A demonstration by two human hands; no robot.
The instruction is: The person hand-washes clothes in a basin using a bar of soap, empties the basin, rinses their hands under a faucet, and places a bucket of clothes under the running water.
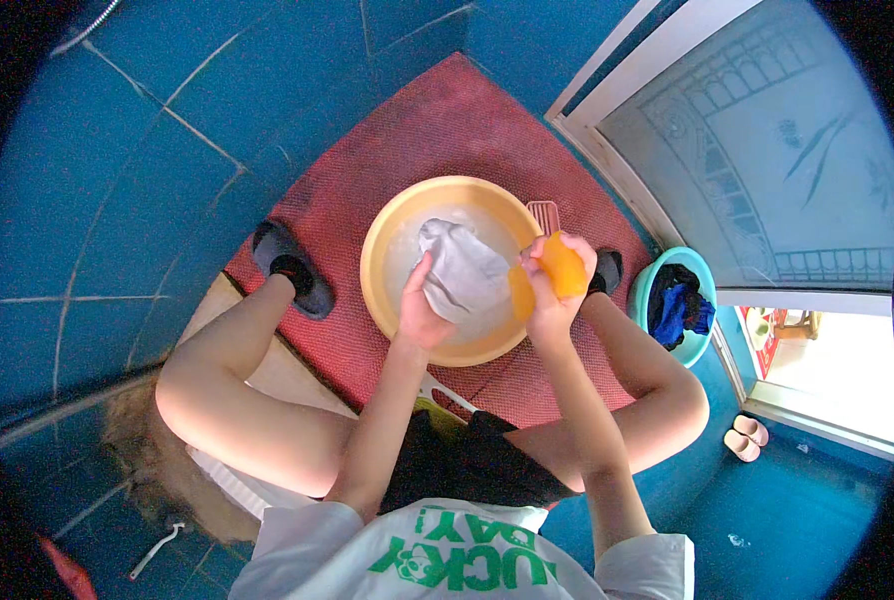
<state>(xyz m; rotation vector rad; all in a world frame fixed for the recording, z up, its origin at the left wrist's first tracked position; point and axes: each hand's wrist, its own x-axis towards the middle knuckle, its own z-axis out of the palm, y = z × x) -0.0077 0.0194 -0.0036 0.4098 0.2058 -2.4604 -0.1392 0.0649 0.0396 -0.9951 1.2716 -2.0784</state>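
Between my feet stands a round yellow basin [377,215] of cloudy, sudsy water. My left hand [425,315] holds the near end of a wet white cloth [462,262], with the thumb on top and the other fingers hidden beneath it. The cloth is spread over the water. Above the basin's right rim, my right hand [552,300] is closed round a bright orange-yellow piece [565,268]. It shows on both sides of the fingers; whether it is soap or a sponge I cannot tell. The two hands are apart.
A slotted pink thing [544,216] lies beside the basin on the red mat [447,120]. To the right is a turquoise basin [705,272] with dark blue clothes [677,310], near a frosted door [747,150]. Pale pink slippers [746,437] lie farther off at right.
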